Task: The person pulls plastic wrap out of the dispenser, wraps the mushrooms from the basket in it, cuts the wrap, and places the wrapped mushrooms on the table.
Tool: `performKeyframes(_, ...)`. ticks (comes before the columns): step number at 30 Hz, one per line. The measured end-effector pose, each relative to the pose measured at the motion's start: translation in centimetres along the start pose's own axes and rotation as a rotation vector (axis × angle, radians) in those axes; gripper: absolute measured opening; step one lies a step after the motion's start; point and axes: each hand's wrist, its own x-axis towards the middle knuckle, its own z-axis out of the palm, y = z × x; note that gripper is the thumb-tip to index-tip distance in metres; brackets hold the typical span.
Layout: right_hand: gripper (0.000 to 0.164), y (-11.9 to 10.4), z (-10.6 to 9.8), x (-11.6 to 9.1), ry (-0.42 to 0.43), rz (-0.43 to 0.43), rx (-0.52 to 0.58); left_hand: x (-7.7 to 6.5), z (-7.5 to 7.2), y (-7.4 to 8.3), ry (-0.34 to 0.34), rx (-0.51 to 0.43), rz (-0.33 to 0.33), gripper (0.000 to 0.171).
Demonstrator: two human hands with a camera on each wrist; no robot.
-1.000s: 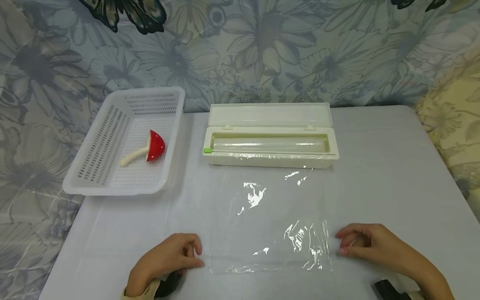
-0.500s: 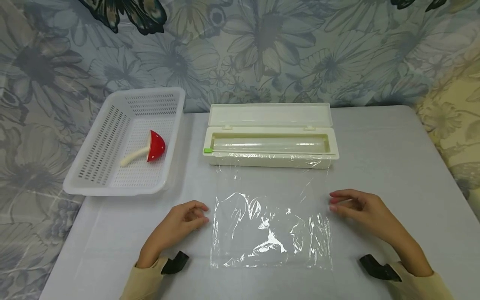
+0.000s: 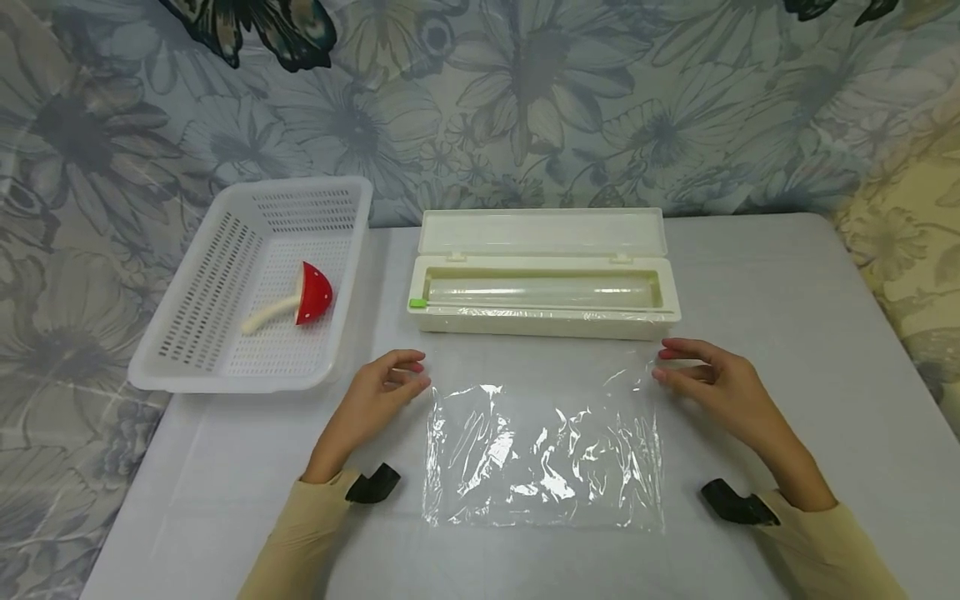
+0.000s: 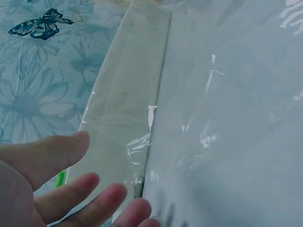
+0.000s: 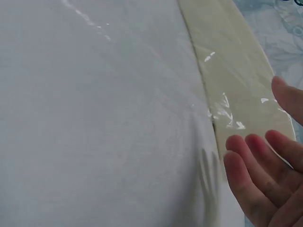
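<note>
A sheet of clear plastic wrap (image 3: 543, 458), crinkled and shiny, lies over the white table in front of a cream wrap dispenser box (image 3: 547, 323). The box's lid (image 3: 542, 233) is raised at the back, and a roll of wrap (image 3: 543, 292) shows inside. My left hand (image 3: 372, 404) is at the sheet's left edge, fingers relaxed. At its right edge, below the box's right end, is my right hand (image 3: 723, 396). Thumb and fingers stand apart in both wrist views, with nothing gripped. The dispenser's front face (image 4: 128, 80) shows beyond the left fingers through the film.
To the left stands a white perforated basket (image 3: 225, 383) holding a red-capped mushroom (image 3: 313, 294) with a pale stem. A green slider (image 3: 417, 303) sits at the box's left end. Flower-patterned cloth (image 3: 540, 100) rises behind the table (image 3: 810, 333).
Both hands have moved away from the body along the sheet's sides, toward the dispenser. The film's near edge has shifted slightly toward the box and its surface is more crinkled.
</note>
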Motion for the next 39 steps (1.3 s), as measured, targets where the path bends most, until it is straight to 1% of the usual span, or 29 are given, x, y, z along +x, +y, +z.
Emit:
performKeyframes(4, 0.050, -0.2, 0.0, 0.6, 0.033, 0.005, -0.013, 1.4, 0.1, 0.5, 0.049, -0.056, -0.004, 0.047)
performKeyframes(9, 0.045, -0.3, 0.1, 1.1, 0.051, -0.004, -0.004, 2.7, 0.3, 1.0, 0.098, -0.076, -0.002, 0.047)
performKeyframes(15, 0.037, -0.4, 0.4, 1.6, 0.077, 0.006, 0.010, 3.9, 0.7, 1.0, 0.137, -0.086, -0.003, 0.038)
performKeyframes(17, 0.034, -0.5, 0.4, 1.8, 0.090, -0.002, 0.005, 4.2, 0.9, 1.0, 0.149, -0.108, 0.000, 0.035)
performKeyframes(20, 0.031, -0.6, 0.4, 2.1, 0.104, -0.005, 0.015, 4.7, 1.2, 1.1, 0.168, -0.168, -0.002, 0.030)
performKeyframes(23, 0.029, -0.7, 0.5, 2.3, 0.113, -0.012, 0.026, 5.0, 1.5, 1.3, 0.194, -0.226, -0.010, 0.026)
performKeyframes(26, 0.028, -0.7, 0.6, 2.4, 0.113, -0.020, 0.044, 5.3, 1.7, 1.3, 0.218, -0.255, -0.013, 0.023)
performKeyframes(32, 0.026, -0.7, 0.6, 2.5, 0.104, -0.045, 0.073, 5.3, 1.8, 1.3, 0.250, -0.271, 0.004, 0.019)
performKeyframes(39, 0.020, -0.7, 0.6, 2.4, 0.096, -0.100, 0.121, 5.1, 1.9, 1.4, 0.263, -0.306, 0.027, 0.016)
